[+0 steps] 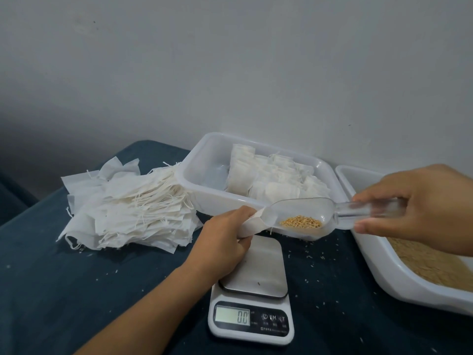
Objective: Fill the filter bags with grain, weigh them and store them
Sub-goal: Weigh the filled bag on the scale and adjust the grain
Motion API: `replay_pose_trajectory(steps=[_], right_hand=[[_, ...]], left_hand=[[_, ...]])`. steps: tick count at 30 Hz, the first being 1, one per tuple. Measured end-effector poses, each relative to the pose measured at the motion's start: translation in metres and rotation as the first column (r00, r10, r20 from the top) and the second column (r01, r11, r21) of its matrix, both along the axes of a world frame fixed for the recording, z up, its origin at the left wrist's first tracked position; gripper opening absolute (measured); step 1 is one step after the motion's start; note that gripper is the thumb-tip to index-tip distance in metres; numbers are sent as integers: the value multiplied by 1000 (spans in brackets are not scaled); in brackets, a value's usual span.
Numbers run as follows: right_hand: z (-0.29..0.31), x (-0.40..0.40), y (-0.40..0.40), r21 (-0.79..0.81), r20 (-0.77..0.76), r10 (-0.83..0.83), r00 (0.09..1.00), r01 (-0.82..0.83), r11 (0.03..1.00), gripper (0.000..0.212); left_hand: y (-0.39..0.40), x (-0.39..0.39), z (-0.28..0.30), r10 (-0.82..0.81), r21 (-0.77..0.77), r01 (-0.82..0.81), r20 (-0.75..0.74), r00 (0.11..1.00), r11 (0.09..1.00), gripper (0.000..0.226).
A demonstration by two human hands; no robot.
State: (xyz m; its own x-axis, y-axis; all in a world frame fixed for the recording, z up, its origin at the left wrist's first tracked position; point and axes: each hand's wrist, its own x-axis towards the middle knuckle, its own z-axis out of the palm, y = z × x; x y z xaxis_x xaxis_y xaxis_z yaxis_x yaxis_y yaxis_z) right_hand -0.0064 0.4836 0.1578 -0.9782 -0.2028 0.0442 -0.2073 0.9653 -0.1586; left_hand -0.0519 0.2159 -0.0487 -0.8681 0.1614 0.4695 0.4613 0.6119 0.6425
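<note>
The left hand point(225, 237) is curled around a thin white filter bag point(252, 224) and holds it above the steel plate of the kitchen scale point(252, 290), whose display reads 0.0. The right hand point(419, 208) pinches the handle of a clear plastic scoop point(307, 216) — its rounded tip is pushed into the mouth of the bag. In the scoop lies a small heap of golden grain point(300, 222), still near the handle end.

Behind the scoop stands a white, translucent plastic tray point(189, 172) with rounded corners; filled bags point(271, 178) stand in it in rows, soft and puffy. To the left of the tray, touching its wall, lies a loose pile of flat empty bags point(122, 203) with thin cotton strings. On the right, partly under the right hand, a second white tray point(378, 272) holds more grain.

All rests on a dark blue, cloth-like surface point(64, 290) sprinkled with loose kernels. Behind it is a plain pale wall point(230, 60) with a few small marks.
</note>
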Motion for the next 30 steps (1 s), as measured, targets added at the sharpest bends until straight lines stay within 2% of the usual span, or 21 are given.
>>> replay_pose_trajectory(steps=[8,13,15,18,22,25,28,30], right_hand=[[8,-2,-3,75,-32,4,999,-1,997,69],[7,-1,2,78,-77,-7,997,13,997,67],[4,2,4,50,-84,-3,996,8,999,56],[-7,7,14,-51,-92,-20,996,15,999,42],[-26,17,25,-206,-13,-55,998,51,977,50],[-41,22,26,-324,-6,-66,998,60,944,37],[-58,26,28,-543,-46,-152,987,102,833,32],[-68,25,42,-649,-97,-286,953,157,744,43]], left_hand=[[1,0,0,-11,-11,11,-2,1000,1000,36],[1,0,0,2,19,-2,17,1000,1000,37],[1,0,0,5,38,-6,34,999,999,37],[1,0,1,19,83,-26,91,996,996,35],[2,1,4,9,208,-44,167,986,977,33],[4,2,7,-14,295,-51,217,976,954,34],[4,1,10,-73,402,-54,295,953,914,37],[4,1,12,-175,522,-43,360,916,852,43]])
